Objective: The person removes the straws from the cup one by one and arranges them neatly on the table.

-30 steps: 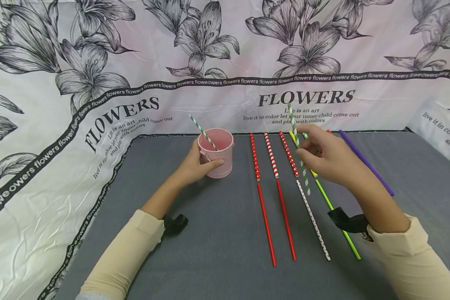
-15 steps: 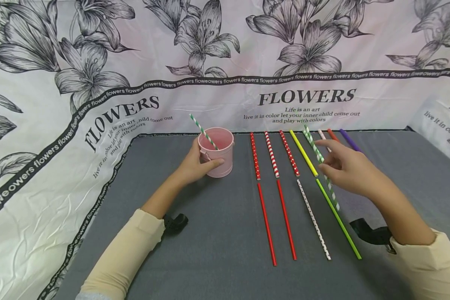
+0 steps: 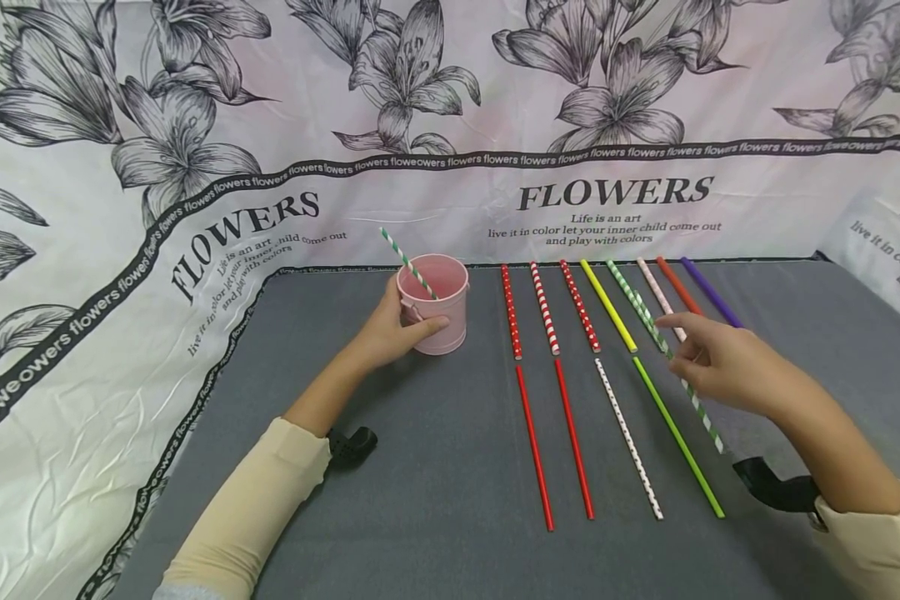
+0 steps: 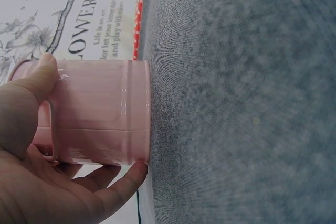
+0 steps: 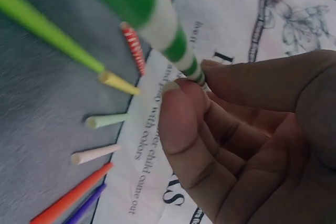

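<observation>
My left hand (image 3: 386, 337) grips a small pink bucket (image 3: 446, 325) standing on the grey tabletop; in the left wrist view its thumb and fingers (image 4: 123, 184) lie round the bucket's wall (image 4: 94, 93). A green-and-white striped straw (image 3: 397, 252) leans inside, its upper end above the rim. Over the right part of the table, my right hand (image 3: 742, 367) holds another green-and-white striped straw (image 3: 707, 421), pinched between thumb and fingertips in the right wrist view. This straw slants toward the front. Beyond it lies a light green patterned straw (image 3: 630, 287) in the far row.
Two rows of straws lie on the tabletop (image 3: 405, 500). The far row has red-and-white, yellow (image 3: 609, 307), pink (image 3: 654, 279), orange (image 3: 678, 285) and purple (image 3: 711, 292) ones. Nearer are red (image 3: 534, 450), spotted white (image 3: 630, 442) and green (image 3: 678, 437) straws. A flowered cloth stands behind.
My right hand has moved right and toward the front, carrying the striped straw from above the yellow straw to past the green one. The left hand and bucket stay put.
</observation>
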Demonstrator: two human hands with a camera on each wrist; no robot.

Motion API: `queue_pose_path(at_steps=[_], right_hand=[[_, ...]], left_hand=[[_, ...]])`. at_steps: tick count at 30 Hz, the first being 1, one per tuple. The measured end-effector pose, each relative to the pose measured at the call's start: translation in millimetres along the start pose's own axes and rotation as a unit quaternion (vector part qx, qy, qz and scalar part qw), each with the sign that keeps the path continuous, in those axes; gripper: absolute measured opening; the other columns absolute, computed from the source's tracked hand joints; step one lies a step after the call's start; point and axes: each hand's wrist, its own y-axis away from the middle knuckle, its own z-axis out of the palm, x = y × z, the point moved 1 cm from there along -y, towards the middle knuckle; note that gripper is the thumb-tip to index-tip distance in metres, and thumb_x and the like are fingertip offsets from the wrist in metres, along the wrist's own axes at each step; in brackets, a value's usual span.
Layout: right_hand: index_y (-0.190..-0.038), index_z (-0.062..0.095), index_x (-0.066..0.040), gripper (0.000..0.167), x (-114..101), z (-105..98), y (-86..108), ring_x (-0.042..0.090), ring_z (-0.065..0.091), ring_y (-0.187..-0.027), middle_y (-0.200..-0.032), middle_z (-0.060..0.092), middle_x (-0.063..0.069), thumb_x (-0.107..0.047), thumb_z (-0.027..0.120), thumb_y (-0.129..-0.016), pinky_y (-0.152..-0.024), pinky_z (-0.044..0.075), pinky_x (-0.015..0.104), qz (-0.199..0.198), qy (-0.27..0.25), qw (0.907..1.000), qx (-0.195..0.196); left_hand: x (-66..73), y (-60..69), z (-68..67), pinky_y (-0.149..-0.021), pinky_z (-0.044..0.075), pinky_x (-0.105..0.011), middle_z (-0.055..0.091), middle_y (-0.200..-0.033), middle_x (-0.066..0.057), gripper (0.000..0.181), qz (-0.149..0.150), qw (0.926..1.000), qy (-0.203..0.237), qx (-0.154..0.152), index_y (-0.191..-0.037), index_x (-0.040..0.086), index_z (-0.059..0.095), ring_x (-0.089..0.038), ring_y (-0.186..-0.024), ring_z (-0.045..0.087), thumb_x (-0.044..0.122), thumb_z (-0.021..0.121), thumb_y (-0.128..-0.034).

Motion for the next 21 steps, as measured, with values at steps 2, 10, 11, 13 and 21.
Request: queue_pose_path(at_steps=[2,10,11,13,21], right_hand=[[-0.141,0.043,0.007,0.055,5.0,2.5,2.9,0.015,0.055,-0.062,-0.083,0.065,0.0,0.001,0.067,-0.092,-0.055,0.044,0.032,0.002,0.005,0.9999,-0.016],[-0.139,0.043,0.012,0.053,17.4,12.8,14.9,0.013,0.051,-0.06,-0.076,0.06,-0.003,0.005,0.065,-0.09,-0.053,0.041,0.03,0.014,-0.001,0.9987,-0.049],[-0.139,0.043,0.011,0.054,18.6,14.3,15.5,0.013,0.052,-0.059,-0.076,0.061,-0.003,0.006,0.064,-0.09,-0.053,0.042,0.03,0.015,-0.004,0.9985,-0.052],[-0.139,0.042,0.011,0.054,21.3,17.9,16.5,0.013,0.053,-0.058,-0.076,0.061,-0.003,0.006,0.064,-0.09,-0.052,0.044,0.029,0.016,-0.011,0.9982,-0.056],[-0.137,0.045,0.01,0.053,31.2,28.5,23.5,0.014,0.055,-0.054,-0.073,0.059,-0.003,0.001,0.067,-0.09,-0.052,0.047,0.031,0.038,-0.002,0.9971,-0.065]], left_hand=[[0.3,0.3,0.0,-0.107,0.033,-0.057,0.036,-0.145,-0.029,0.088,-0.002,1.0,0.0,-0.001,-0.152,-0.005,0.013,-0.043,-0.133,0.038,0.006,0.074,-0.0894],[2.1,0.8,-0.5,-0.105,0.036,-0.056,0.037,-0.145,-0.029,0.087,-0.009,0.9999,-0.006,0.0,-0.151,-0.005,0.014,-0.04,-0.129,0.041,0.006,0.074,-0.0897],[2.4,0.7,-0.8,-0.106,0.035,-0.056,0.036,-0.145,-0.028,0.087,-0.009,0.9999,-0.005,0.002,-0.151,-0.005,0.014,-0.04,-0.131,0.04,0.006,0.074,-0.0895],[3.3,0.7,-1.1,-0.108,0.032,-0.056,0.037,-0.145,-0.029,0.087,-0.007,0.9999,-0.006,0.006,-0.151,-0.005,0.015,-0.042,-0.133,0.038,0.006,0.074,-0.0892],[3.2,0.8,-0.6,-0.105,0.036,-0.055,0.037,-0.145,-0.028,0.086,-0.006,1.0,-0.006,0.002,-0.151,-0.005,0.015,-0.041,-0.13,0.04,0.006,0.074,-0.0894]])
